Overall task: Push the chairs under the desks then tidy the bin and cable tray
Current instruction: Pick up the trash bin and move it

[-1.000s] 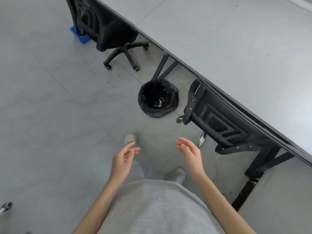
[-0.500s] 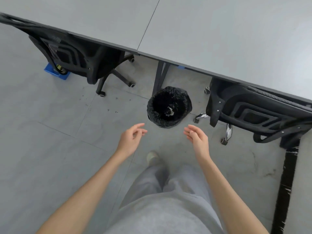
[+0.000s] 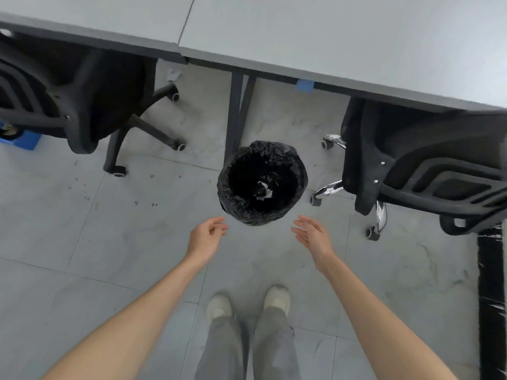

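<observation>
A: Both hands are reaching out, loosely spread and holding nothing: left hand (image 3: 206, 237), right hand (image 3: 312, 235).

B: And the bin (image 3: 262, 182)?

A: It's sitting straight ahead between them, just beyond the fingertips, by the desk leg (image 3: 234, 119); neither hand is nearer.

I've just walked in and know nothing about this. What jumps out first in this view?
The round bin lined with a black bag, standing on the floor in front of a desk leg, with a scrap of white paper inside. The person's left hand and right hand reach toward it, open, one on each side, touching nothing. Two black office chairs flank it, left chair and right chair, tucked partly under the grey desks.
</observation>
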`<state>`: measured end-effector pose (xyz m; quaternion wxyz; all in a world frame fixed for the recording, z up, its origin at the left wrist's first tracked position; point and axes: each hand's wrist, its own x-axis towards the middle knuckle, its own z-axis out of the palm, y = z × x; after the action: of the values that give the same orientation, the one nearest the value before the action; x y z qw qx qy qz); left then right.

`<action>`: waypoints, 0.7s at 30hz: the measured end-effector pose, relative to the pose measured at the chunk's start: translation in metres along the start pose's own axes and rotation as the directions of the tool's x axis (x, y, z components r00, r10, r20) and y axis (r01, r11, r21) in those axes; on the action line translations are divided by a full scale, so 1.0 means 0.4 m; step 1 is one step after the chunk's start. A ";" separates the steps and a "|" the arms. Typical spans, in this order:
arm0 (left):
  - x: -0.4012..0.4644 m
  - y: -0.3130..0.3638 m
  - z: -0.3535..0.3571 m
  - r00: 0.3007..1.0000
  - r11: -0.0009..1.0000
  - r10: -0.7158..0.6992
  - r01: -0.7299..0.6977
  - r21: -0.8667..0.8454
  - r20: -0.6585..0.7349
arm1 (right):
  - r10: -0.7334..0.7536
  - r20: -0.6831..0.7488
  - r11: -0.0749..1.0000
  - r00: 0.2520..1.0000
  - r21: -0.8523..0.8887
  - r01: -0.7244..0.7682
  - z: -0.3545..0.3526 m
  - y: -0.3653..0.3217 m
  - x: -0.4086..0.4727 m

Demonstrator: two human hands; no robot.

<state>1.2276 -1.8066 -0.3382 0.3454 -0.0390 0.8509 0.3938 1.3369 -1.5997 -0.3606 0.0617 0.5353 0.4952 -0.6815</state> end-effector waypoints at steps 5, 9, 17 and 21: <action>0.208 -0.097 0.070 0.997 0.993 0.080 -0.081 0.081 0.011 | -0.053 -0.081 0.998 0.995 0.022 0.055 0.030 0.127 0.180; 0.341 -0.162 0.131 0.988 0.981 0.152 -0.147 0.127 -0.026 | -0.097 -0.156 0.990 0.983 -0.116 0.079 0.066 0.229 0.335; 0.650 -0.257 0.222 0.962 0.945 0.269 -0.252 0.207 -0.056 | -0.250 -0.305 0.963 0.919 -0.175 0.204 0.085 0.273 0.662; 0.746 -0.302 0.263 0.995 0.995 0.097 -0.097 0.019 0.009 | -0.244 -0.266 0.970 0.933 -0.056 0.238 0.089 0.288 0.747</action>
<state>1.1008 -1.7550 -0.6479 0.3295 0.0071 0.8542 0.4021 1.2586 -1.5504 -0.6693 -0.0846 0.5580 0.5685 -0.5986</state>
